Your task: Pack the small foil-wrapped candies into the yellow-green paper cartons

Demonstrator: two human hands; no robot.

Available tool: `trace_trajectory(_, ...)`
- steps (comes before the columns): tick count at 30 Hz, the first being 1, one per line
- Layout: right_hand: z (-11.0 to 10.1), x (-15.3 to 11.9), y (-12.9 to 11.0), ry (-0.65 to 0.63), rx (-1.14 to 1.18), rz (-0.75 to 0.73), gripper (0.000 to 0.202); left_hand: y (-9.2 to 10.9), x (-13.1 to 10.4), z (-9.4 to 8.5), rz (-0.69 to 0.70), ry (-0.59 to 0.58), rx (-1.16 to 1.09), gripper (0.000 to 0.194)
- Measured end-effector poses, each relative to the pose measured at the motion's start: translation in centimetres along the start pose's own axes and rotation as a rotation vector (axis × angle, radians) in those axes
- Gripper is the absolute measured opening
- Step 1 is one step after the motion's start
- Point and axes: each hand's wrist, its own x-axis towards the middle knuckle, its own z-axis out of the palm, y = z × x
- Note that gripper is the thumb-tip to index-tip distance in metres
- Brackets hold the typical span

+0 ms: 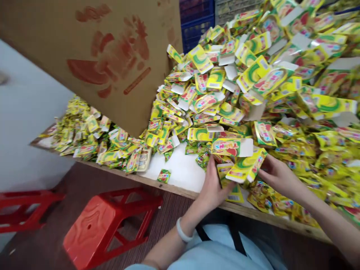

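Observation:
Several small yellow and green boxes [244, 165] with white flaps are bunched between my two hands at the table's front edge. My left hand [212, 187], with a pale band on the wrist, has its fingers wrapped round the boxes from the left and below. On the right side, my right hand [277, 174] pinches the end of a yellow box. A large heap of similar open boxes [210, 101] lies just behind. Small wrapped candies [284, 204] lie under and beside my right forearm. One green candy packet [164, 176] sits alone on the white tabletop to the left.
A big brown carton [112, 63] with red fruit prints stands tilted over the pile at the back left. The table's wooden edge [180, 190] runs along the front. Red plastic stools [92, 225] stand on the floor at left. Blue crates [197, 26] are behind the heap.

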Motion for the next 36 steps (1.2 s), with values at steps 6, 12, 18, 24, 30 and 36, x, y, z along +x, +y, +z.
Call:
trace_trajectory(6, -2.3, 0.8, -1.4, 0.328, -0.495, -0.049, 0.022, -5.4, -2.2, -11.0, -0.037, 0.363, 0.5, 0.055)
trace_trajectory(12, -5.4, 0.3, -1.9, 0.542, -0.734, -0.041, 0.049, -9.8, -3.5, -11.6, -0.219, 0.263, 0.518, 0.073)
trace_trajectory(18, -0.6, -5.3, -1.9, 0.754, -1.081, -0.373, 0.027, -5.8, -1.8, -4.8, -0.079, 0.012, 0.048, 0.069)
trace_trajectory(24, 2.5, -10.2, -0.7, 0.548, -0.892, -0.18, 0.012, -4.8, -0.6, -6.8, 0.036, 0.15, 0.055, 0.055)
trace_trajectory(30, 3.3, -11.1, -0.2, 0.248, -0.961, -0.033, 0.028, -5.3, -0.6, -8.9, -0.119, -0.069, 0.309, 0.058)
trace_trajectory(36, 3.9, -9.3, -1.4, 0.179, -1.222, 0.004, 0.021, -4.2, -0.2, -10.6, -0.147, 0.084, 0.039, 0.032)
